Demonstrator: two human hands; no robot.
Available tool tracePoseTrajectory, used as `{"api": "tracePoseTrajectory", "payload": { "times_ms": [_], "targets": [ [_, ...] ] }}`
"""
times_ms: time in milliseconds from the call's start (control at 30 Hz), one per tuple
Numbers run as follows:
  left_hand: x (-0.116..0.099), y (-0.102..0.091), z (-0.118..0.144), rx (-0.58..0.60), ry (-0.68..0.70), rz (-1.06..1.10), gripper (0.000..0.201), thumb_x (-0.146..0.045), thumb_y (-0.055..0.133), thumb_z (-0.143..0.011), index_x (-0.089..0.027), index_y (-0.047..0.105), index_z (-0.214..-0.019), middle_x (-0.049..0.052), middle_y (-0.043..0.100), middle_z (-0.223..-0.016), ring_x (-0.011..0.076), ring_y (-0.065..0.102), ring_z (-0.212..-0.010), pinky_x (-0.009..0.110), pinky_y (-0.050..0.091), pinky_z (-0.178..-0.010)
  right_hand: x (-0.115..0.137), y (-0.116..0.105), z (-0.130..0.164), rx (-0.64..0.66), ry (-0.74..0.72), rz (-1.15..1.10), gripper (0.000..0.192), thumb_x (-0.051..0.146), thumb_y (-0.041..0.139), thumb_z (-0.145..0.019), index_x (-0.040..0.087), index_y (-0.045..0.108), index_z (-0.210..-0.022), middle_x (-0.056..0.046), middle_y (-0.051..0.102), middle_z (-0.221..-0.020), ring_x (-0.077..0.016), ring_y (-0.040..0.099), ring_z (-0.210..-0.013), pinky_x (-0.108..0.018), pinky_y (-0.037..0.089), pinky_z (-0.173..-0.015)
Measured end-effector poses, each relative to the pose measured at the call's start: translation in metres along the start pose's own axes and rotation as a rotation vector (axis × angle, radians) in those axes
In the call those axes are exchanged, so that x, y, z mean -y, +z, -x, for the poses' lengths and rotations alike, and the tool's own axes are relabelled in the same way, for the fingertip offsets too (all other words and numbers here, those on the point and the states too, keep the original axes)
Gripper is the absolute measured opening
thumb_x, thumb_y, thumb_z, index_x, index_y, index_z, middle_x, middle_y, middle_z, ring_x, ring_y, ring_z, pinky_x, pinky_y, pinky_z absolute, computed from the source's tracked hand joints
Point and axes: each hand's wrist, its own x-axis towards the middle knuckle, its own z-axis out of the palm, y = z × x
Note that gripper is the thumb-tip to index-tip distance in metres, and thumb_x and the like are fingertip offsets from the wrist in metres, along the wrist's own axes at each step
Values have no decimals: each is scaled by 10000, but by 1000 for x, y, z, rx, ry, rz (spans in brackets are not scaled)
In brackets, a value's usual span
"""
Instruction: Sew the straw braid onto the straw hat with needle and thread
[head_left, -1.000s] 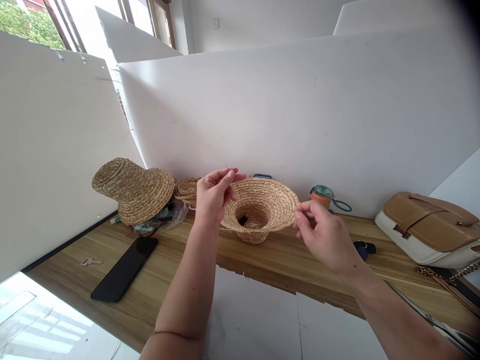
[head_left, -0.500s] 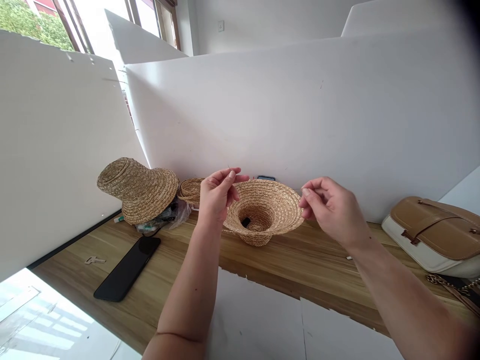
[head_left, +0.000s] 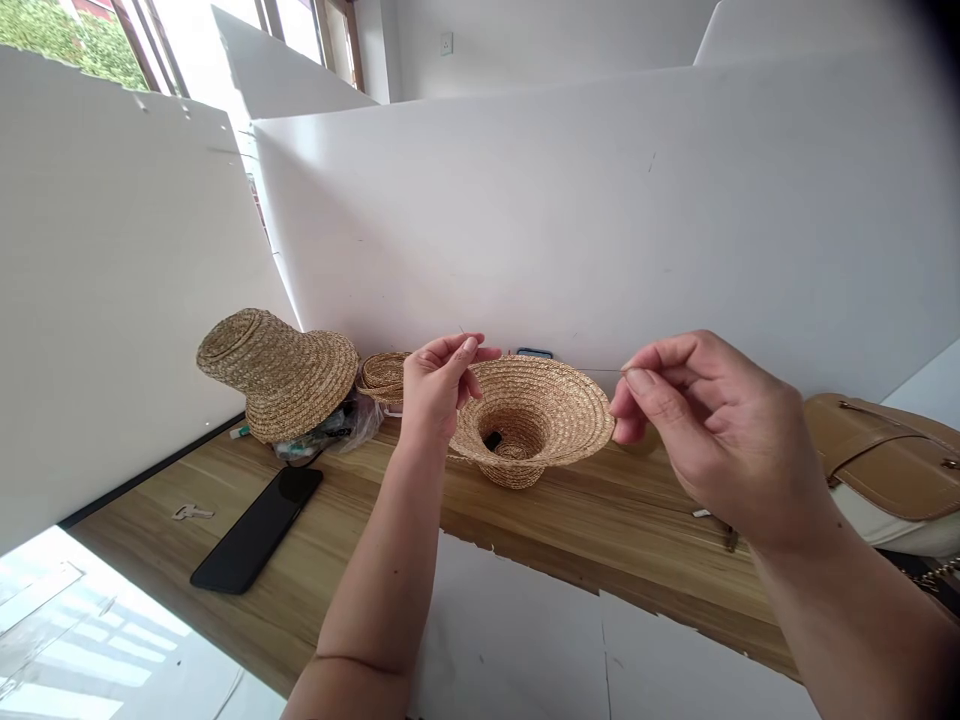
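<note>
My left hand (head_left: 444,385) is raised with thumb and forefinger pinched on a thin needle (head_left: 462,329), whose fine tip pokes up above the fingers. My right hand (head_left: 705,420) pinches a fine thread (head_left: 600,370) between thumb and forefinger; the thread runs out to the left toward my left hand. Behind and below the two hands, a woven straw hat (head_left: 574,405) lies crown down on the table, opening upward. A small black object (head_left: 492,440) sits inside its crown. Whether the thread joins the needle is too fine to make out.
At left, another straw hat (head_left: 277,370) rests on a plastic bag (head_left: 360,425), beside coiled straw braid (head_left: 384,378). A black phone (head_left: 259,530) and a key (head_left: 193,512) lie on the wooden table (head_left: 570,520). A brown and white handbag (head_left: 885,450) stands right. White panels (head_left: 525,220) enclose the back.
My right hand has moved right and closer to the camera, drawing the thread out sideways. My left hand stays almost in place, still pinching the needle.
</note>
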Motion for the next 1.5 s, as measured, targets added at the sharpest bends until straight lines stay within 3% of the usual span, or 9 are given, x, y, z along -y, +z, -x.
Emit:
{"api": "tracePoseTrajectory", "payload": {
  "times_ms": [200,367,733,867,1200,1367,1500],
  "targets": [
    [1,0,-2,-6,18,3,298,-361,742,-705,-111,681,-855,93,738,-761,38,492,-368,162,261,-324,10,-3,10,-36,-60,30,45,258,527,-909,221,534,-885,-16,613,-698,-144,609,-578,-283,529,-537],
    [0,-1,-1,-5,32,-11,334,-407,725,-720,-127,662,-889,80,736,-763,74,588,-417,144,276,-315,4,-8,19,-68,6,30,66,271,517,-913,220,534,-874,-10,601,-709,-136,597,-567,-276,518,-514],
    [1,-4,-3,-70,70,-19,356,-448,678,-762,-144,602,-932,77,737,-798,173,696,-539,144,358,-302,-70,-16,60,42,413,4,211,417,510,-895,210,506,-852,17,574,-683,-109,564,-512,-241,498,-496],
    [3,-4,-3,-92,100,-42,360,-449,672,-768,-139,594,-934,74,735,-760,184,698,-539,144,364,-303,-83,-17,79,116,523,-38,222,427,474,-910,213,482,-851,21,559,-681,-110,555,-518,-248,477,-509],
    [5,0,-5,-88,132,-17,348,-423,687,-760,-121,593,-906,65,726,-686,182,689,-511,143,359,-290,-117,-12,105,128,793,-190,263,464,509,-835,214,439,-791,55,499,-601,-104,492,-462,-244,405,-459],
    [0,1,-2,-96,131,1,326,-402,685,-768,-118,591,-896,67,728,-696,166,691,-527,141,384,-313,-145,-4,111,225,875,-5,193,406,364,-858,226,414,-807,43,517,-631,-117,523,-479,-253,423,-468],
    [-4,-3,-3,-107,130,25,319,-389,693,-764,-117,590,-893,62,725,-685,163,692,-535,146,413,-328,-167,-10,110,325,906,162,130,292,352,-842,219,426,-763,22,546,-596,-132,522,-428,-255,381,-429]
  ]
}}
